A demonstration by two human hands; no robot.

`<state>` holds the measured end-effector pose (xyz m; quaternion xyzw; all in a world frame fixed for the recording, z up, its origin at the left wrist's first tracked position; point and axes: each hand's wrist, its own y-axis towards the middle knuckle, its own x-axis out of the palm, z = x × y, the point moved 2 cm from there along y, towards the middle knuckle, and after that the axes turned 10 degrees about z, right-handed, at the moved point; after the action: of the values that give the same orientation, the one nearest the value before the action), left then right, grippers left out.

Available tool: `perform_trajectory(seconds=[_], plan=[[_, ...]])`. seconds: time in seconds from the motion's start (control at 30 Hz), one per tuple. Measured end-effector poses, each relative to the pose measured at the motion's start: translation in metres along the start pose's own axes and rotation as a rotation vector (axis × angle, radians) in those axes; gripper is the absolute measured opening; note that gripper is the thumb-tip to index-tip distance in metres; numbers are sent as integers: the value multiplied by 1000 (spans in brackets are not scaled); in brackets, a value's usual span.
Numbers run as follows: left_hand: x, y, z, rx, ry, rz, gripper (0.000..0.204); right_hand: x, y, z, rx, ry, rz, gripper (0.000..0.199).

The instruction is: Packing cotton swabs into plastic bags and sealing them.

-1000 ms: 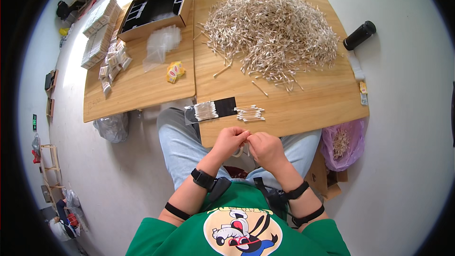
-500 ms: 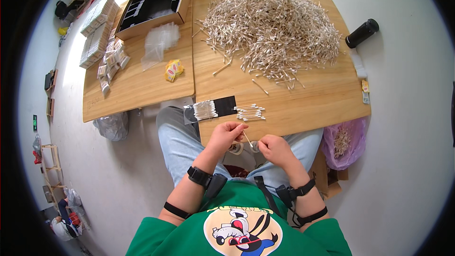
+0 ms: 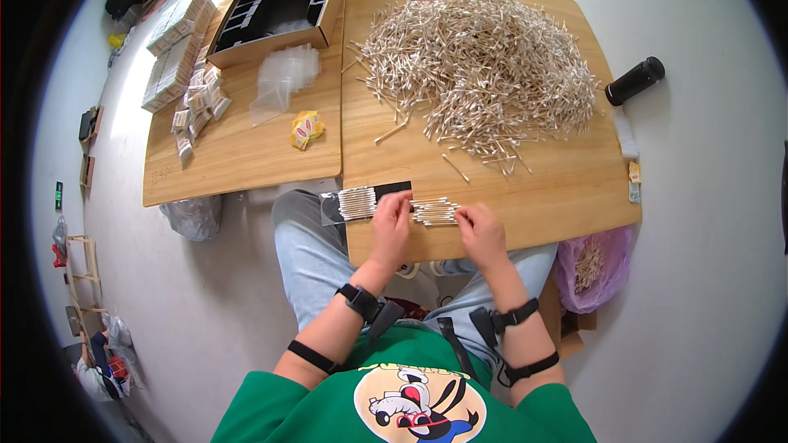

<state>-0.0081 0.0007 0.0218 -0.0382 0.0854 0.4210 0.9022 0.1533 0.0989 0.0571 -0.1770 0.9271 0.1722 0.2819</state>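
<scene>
A small row of cotton swabs (image 3: 435,212) lies near the table's front edge, between my two hands. My left hand (image 3: 391,226) is closed, its fingertips pinched at the left ends of these swabs. At their right ends, my right hand (image 3: 483,236) has thumb and fingers pressed together. Exactly how many swabs each pinch takes in is hidden by the fingers. Just left of my left hand, a neat row of swabs (image 3: 357,203) lies in a clear plastic bag (image 3: 330,209). A black strip (image 3: 394,188) shows behind my left hand.
A large heap of loose swabs (image 3: 484,66) covers the back of the table. On the left table are clear bags (image 3: 283,82), yellow packets (image 3: 306,129), stacked small packs (image 3: 176,57) and an open carton (image 3: 271,47). A black bottle (image 3: 634,80) and purple bag (image 3: 599,279) are at right.
Both hands have moved forward from above my lap to the small row of swabs. The single swab seen in my left hand is now indistinguishable from the row. My view has shifted slightly.
</scene>
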Motion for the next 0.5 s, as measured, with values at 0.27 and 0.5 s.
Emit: perform_trajectory(seconds=[0.27, 0.5], plan=[[4, 90, -3, 378, 363, 178, 33, 22, 48, 6, -212, -198, -125, 10], [7, 147, -7, 466, 786, 239, 15, 35, 51, 0, -231, -265, -313, 9]])
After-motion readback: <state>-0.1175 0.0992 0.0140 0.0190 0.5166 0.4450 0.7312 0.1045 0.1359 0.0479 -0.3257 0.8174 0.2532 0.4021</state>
